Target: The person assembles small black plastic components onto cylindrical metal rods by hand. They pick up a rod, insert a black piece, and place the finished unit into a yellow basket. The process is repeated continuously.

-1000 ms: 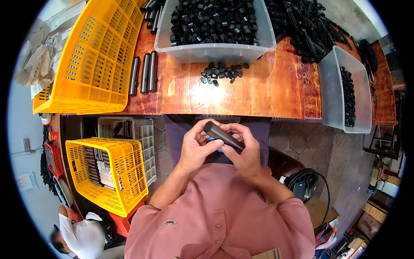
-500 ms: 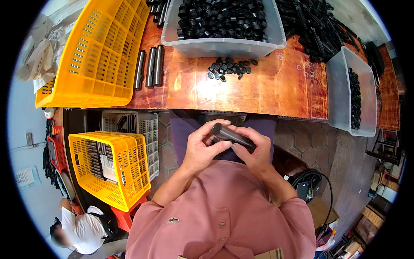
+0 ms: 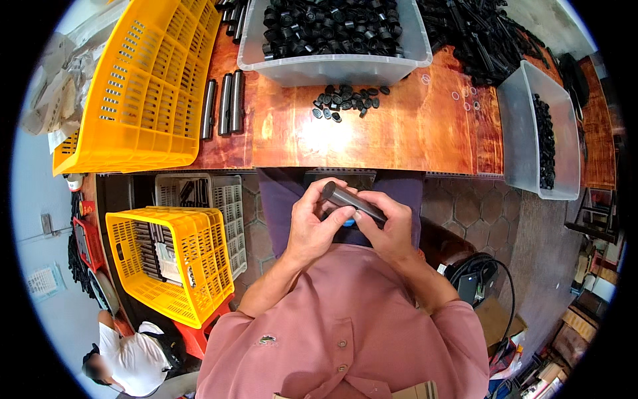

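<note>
- Head view: I am watching both hands meeting just below the worktop [image 3: 399, 133] edge, over the lap.
- The left hand [image 3: 312, 223] is wrapping its fingers around the near end of a dark metal tube [image 3: 351, 201]; the right hand [image 3: 392, 229] is pinching the other end, thumb pressing on top.
- Something small and blue [image 3: 347, 223] is peeking out under the tube between the fingers; I cannot tell what it is.
- Compared with a second ago, the tube is lying at much the same tilt, and both hands are sitting slightly lower and closer to the chest, so I am judging the fitting work on this tube as ongoing.
- Beyond the fingers, small black caps [image 3: 349, 101] are lying loose in front of a clear bin [image 3: 332, 66]; three more tubes [image 3: 224, 103] are resting beside a yellow crate [image 3: 139, 93].
</note>
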`<state>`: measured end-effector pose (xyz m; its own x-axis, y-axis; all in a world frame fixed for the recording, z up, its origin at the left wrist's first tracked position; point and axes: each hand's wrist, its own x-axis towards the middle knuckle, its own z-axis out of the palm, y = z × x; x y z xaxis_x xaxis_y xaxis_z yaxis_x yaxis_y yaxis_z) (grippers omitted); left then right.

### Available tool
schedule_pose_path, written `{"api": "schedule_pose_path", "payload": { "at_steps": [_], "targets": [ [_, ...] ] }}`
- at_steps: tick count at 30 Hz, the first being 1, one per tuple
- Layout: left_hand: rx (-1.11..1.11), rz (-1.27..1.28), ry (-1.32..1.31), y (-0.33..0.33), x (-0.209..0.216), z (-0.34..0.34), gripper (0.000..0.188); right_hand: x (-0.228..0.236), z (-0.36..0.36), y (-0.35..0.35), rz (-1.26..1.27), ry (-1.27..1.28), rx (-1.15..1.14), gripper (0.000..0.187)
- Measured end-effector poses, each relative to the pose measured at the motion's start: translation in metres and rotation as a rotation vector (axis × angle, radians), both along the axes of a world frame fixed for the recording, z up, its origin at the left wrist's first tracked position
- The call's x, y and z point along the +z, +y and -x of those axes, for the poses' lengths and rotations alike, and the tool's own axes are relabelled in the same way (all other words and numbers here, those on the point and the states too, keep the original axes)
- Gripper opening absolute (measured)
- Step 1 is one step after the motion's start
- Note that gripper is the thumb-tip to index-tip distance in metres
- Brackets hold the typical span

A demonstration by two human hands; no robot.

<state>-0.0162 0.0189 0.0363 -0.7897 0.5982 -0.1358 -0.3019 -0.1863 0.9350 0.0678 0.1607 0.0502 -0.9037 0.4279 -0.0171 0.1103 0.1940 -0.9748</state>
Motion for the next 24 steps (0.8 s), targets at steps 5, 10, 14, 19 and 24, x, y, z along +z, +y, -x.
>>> {"api": "schedule_pose_path", "payload": {
  "at_steps": [5, 10, 14, 19, 24],
  "targets": [
    [0.028, 0.027, 0.034, 0.002, -0.001, -0.001, 0.039, -0.004, -0.001, 0.001, 0.002, 0.012, 0.001, 0.025],
    [-0.11, 0.057, -0.05, -0.008, 0.009, 0.014, 0.043, -0.004, -0.003, 0.008, -0.044, 0.054, 0.05, 0.028],
    [-0.103, 0.065, -0.004, -0.011, 0.011, 0.014, 0.045, 0.006, -0.002, 0.01, -0.166, 0.035, 0.086, 0.032],
    [-0.078, 0.036, -0.002, -0.01, 0.011, 0.009, 0.044, 0.004, -0.002, 0.009, -0.239, 0.054, 0.07, 0.032],
    [-0.113, 0.06, 0.035, -0.013, 0.012, 0.01, 0.044, 0.005, -0.003, 0.009, -0.28, 0.115, 0.064, 0.033]
  ]
}}
